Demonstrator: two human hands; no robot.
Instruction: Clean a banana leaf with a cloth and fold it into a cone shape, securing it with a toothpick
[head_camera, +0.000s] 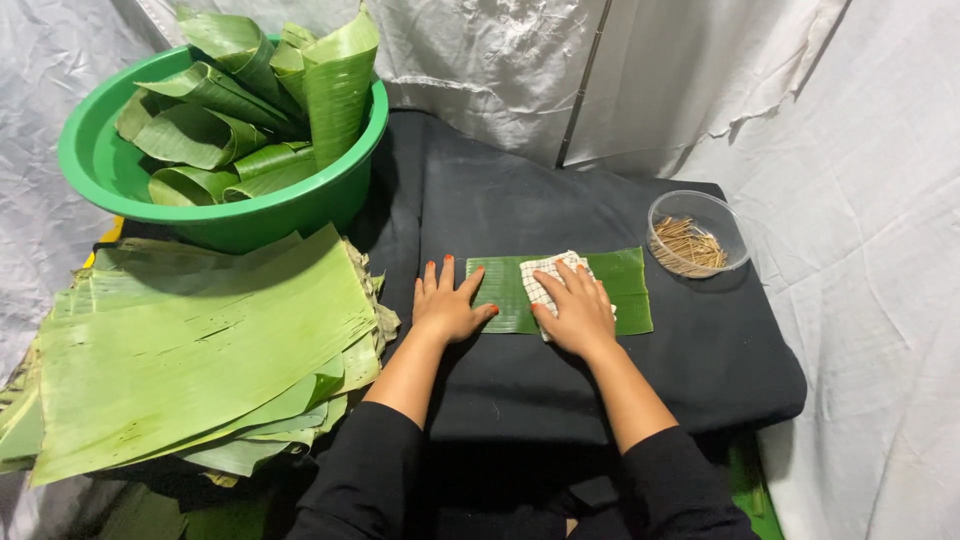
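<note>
Head cam: small banana-leaf strip (620, 290) lies flat on black cloth (520, 380), centre of table. Left hand (448, 308) pins its left end — fingers spread flat, gripping nothing. Right hand (578, 312) presses a checked white cloth (540, 275) onto the strip, fingers extended over it. Far right: clear bowl of small sticks (695, 235). Left side — stack of big leaves (190, 350) w/ green basin of rolled leaves (100, 170) behind.
</note>
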